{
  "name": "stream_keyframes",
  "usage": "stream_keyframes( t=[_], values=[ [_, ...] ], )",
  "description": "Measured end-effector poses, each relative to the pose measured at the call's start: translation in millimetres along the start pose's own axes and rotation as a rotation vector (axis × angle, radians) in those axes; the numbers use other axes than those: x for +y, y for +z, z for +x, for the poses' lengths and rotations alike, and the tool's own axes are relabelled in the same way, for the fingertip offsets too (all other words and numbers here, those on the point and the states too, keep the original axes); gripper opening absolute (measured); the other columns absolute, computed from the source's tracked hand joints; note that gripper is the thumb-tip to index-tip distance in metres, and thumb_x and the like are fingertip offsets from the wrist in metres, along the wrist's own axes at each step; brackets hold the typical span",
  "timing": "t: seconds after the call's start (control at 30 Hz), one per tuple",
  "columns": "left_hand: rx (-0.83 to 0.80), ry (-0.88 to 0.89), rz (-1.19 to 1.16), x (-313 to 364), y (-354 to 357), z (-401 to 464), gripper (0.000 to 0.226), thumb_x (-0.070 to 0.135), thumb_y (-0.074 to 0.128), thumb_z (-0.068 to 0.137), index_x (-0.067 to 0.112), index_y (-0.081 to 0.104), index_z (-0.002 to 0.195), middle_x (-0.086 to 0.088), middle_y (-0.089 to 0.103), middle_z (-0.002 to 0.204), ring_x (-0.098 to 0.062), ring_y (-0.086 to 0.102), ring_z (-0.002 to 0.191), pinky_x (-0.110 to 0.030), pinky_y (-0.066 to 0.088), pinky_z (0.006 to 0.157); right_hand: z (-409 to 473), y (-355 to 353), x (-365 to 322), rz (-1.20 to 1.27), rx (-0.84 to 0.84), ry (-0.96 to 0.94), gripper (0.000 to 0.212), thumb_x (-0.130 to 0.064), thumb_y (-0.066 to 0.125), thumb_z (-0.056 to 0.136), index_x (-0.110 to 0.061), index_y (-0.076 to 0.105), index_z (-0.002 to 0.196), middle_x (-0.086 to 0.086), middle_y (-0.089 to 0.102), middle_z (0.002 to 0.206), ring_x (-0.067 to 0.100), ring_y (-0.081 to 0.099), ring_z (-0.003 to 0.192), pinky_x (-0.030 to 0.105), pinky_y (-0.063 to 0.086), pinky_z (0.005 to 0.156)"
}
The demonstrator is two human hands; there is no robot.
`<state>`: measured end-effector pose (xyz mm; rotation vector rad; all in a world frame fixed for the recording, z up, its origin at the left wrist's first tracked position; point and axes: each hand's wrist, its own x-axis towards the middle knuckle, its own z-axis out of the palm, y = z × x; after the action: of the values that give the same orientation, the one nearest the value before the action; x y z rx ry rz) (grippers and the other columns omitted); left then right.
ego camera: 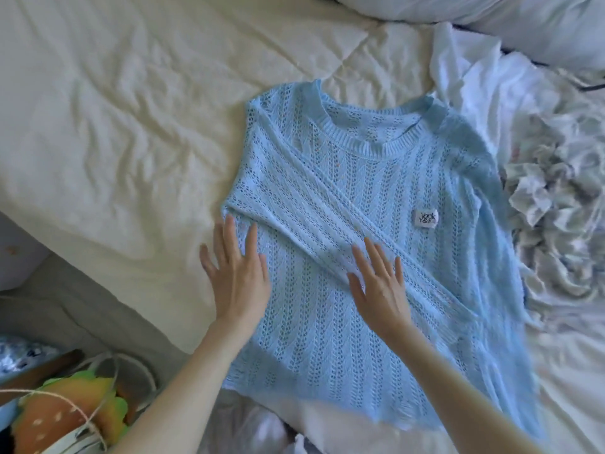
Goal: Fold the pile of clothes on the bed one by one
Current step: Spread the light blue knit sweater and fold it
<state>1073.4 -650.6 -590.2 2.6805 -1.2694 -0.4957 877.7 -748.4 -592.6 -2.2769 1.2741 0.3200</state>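
Observation:
A light blue open-knit sweater (376,204) lies flat on the bed, neckline away from me, with one sleeve folded diagonally across its front and a small white label on the chest. My left hand (237,273) lies flat with straight, spread fingers on the sweater's left edge. Flat on the folded sleeve near the sweater's middle is my right hand (379,286), fingers straight as well. Neither hand grips the fabric.
A cream sheet (114,109) covers the bed to the left. Crumpled white and patterned clothes (556,198) are piled at the right, and pillows (523,21) lie at the top right. Below the bed's left edge sit a burger-shaped toy (65,411) and other clutter.

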Motion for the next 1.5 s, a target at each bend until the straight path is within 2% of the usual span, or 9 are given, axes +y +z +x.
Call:
stream_keyframes(
  t=[0.27,0.47,0.7,0.87,0.97,1.07,1.2,1.37,1.5],
  values=[
    [-0.437,0.478,0.062,124,63,-86,0.055,0.033,0.025,0.103,0.027,0.000,0.151,-0.001,-0.031,0.150,-0.027,-0.028,0.140,-0.043,-0.014,0.113,-102,-20,143,0.216,0.304,0.546,0.038,-0.010,0.053,0.093,-0.003,0.051,0.130,0.018,0.053,0.130,0.037,0.047,0.121,0.046,0.033,0.101],
    [-0.653,0.580,0.234,204,106,-134,0.056,0.036,0.025,0.103,0.028,-0.002,0.151,-0.003,-0.021,0.157,-0.027,-0.023,0.142,-0.047,-0.014,0.114,-162,-13,267,0.281,0.174,0.870,0.055,-0.025,0.059,0.091,-0.001,0.041,0.137,0.024,0.048,0.134,0.038,0.045,0.123,0.042,0.035,0.096],
    [-0.816,0.473,0.316,244,105,-138,0.050,0.035,0.028,0.102,0.023,0.020,0.150,-0.007,-0.005,0.160,-0.027,-0.009,0.146,-0.048,-0.003,0.117,-167,-24,311,0.605,0.167,0.809,0.023,-0.017,0.056,0.090,0.002,0.067,0.086,0.014,0.055,0.070,0.022,0.053,0.071,0.030,0.031,0.061],
    [-0.843,-0.108,-0.689,267,76,-136,0.033,0.034,0.042,0.100,0.017,0.056,0.125,-0.002,0.057,0.129,-0.021,0.049,0.125,-0.030,0.039,0.096,-178,-86,265,0.592,0.690,0.439,0.010,-0.011,0.062,0.089,-0.004,0.068,0.085,0.009,0.060,0.070,0.019,0.050,0.067,0.029,0.035,0.062],
    [-0.908,-0.334,-1.186,280,58,-134,0.042,0.053,0.049,0.083,0.023,0.057,0.113,-0.001,0.070,0.103,-0.016,0.066,0.095,-0.031,0.051,0.078,-195,-88,211,0.437,0.578,0.073,0.008,-0.009,0.064,0.084,-0.005,0.071,0.084,0.010,0.058,0.068,0.020,0.054,0.057,0.031,0.043,0.054],
    [-0.871,-0.139,-0.996,292,50,-131,0.046,0.039,0.067,0.079,0.013,0.059,0.115,-0.002,0.072,0.096,-0.014,0.067,0.084,-0.029,0.053,0.073,-202,-65,171,0.416,0.304,-0.135,0.016,-0.011,0.059,0.088,-0.006,0.073,0.097,0.015,0.063,0.079,0.031,0.064,0.068,0.038,0.051,0.055],
    [-0.628,-0.006,-0.693,288,42,-120,0.009,0.016,0.061,0.091,0.008,0.062,0.087,-0.006,0.065,0.080,-0.006,0.059,0.069,-0.022,0.049,0.068,-201,-41,158,0.505,0.069,-0.083,0.022,-0.013,0.053,0.095,-0.009,0.071,0.107,0.013,0.067,0.093,0.030,0.063,0.088,0.038,0.048,0.077],
    [-0.623,-0.196,-1.156,231,-1,-93,0.013,0.023,0.061,0.088,0.018,0.066,0.098,-0.001,0.074,0.095,-0.015,0.070,0.086,-0.027,0.055,0.071,-188,-46,169,0.611,0.233,0.212,0.022,-0.018,0.056,0.094,-0.002,0.071,0.091,0.011,0.070,0.082,0.027,0.064,0.076,0.039,0.047,0.076],
    [-0.518,-0.359,-1.065,152,-18,-78,0.014,0.022,0.058,0.092,0.019,0.067,0.102,0.002,0.073,0.100,-0.014,0.068,0.093,-0.030,0.053,0.079,-152,-46,156,0.810,0.218,0.350,0.023,-0.017,0.052,0.096,-0.001,0.067,0.089,0.012,0.068,0.076,0.029,0.063,0.074,0.046,0.050,0.077]
  ],
)
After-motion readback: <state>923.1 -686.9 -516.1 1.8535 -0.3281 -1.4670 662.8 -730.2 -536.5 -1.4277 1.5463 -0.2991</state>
